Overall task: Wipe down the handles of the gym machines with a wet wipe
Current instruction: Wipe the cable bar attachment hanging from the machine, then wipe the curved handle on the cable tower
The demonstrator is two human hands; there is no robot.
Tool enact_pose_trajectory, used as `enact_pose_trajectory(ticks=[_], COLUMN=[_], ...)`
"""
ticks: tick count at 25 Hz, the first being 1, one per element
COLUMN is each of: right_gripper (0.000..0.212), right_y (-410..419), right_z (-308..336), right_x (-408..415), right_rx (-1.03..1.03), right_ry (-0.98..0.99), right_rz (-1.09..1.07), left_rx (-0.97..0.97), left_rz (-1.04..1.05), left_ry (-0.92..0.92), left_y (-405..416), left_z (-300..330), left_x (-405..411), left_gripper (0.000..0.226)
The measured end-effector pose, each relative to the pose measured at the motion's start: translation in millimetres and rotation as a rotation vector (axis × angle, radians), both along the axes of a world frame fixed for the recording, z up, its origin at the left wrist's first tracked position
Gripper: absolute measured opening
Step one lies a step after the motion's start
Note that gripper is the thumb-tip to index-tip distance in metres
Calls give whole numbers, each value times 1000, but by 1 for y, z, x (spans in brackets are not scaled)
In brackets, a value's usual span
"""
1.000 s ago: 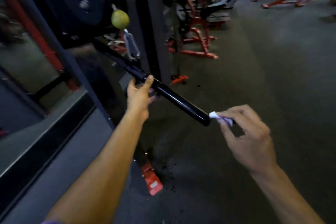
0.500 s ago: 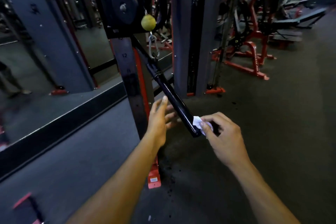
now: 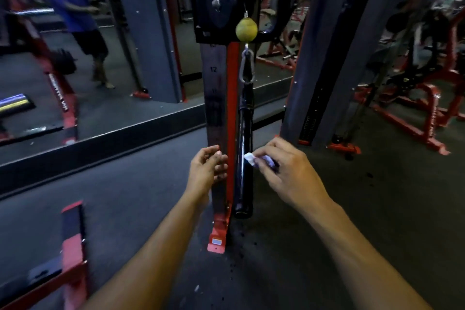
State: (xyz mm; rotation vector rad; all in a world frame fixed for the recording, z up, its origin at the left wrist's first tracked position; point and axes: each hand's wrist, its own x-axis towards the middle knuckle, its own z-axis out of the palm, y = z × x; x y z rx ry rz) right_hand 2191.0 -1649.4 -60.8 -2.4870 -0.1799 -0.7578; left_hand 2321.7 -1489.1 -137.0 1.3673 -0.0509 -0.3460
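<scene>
Two hands up: my right hand (image 3: 289,171) pinches the white wipe (image 3: 250,158) against the black handle (image 3: 244,148), which hangs straight down from its clip (image 3: 247,65). My left hand (image 3: 207,171) hovers beside it, fingers loosely spread, holding nothing.

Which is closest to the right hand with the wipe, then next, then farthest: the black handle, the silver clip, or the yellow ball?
From the right hand in the head view:
1. Black handle, touching the wipe, just left.
2. Silver clip, above, atop the handle.
3. Yellow ball, higher, over the clip.
</scene>
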Motion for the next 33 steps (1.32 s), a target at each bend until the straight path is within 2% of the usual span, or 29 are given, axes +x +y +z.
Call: enact_pose_trajectory(ticks=[5, 8, 13, 17, 19, 22, 27, 30, 33], right_gripper=[9, 8, 18, 18, 23, 34, 29, 27, 29], right_y=[-29, -58, -126, -161, -172, -190, -207, -213, -219], right_z=[14, 23, 37, 59, 67, 83, 124, 152, 177], right_x=[4, -7, -30, -26, -21, -6, 43, 77, 104], right_rx=[46, 87, 139, 202, 215, 179, 68, 13, -115], right_ry=[-24, -5, -46, -95, -120, -138, -288, -319, -336], right_rz=[95, 142, 207, 231, 230, 245, 270, 285, 252], left_rx=[88, 102, 213, 284, 377, 627, 976, 1048, 1078], left_rz=[168, 236, 198, 162, 193, 239, 242, 253, 218], left_ry=[-128, -111, -211, -382, -500, -718, -1116, -1211, -1210], left_y=[20, 0, -74, -121, -132, -138, -139, -140, -155], left_z=[6, 8, 39, 87, 112, 150, 212, 236, 247], left_x=[-26, -62, -107, -113, -104, -79, -20, 26, 77], left_gripper=[19, 21, 14, 15, 16, 23, 46, 53, 60])
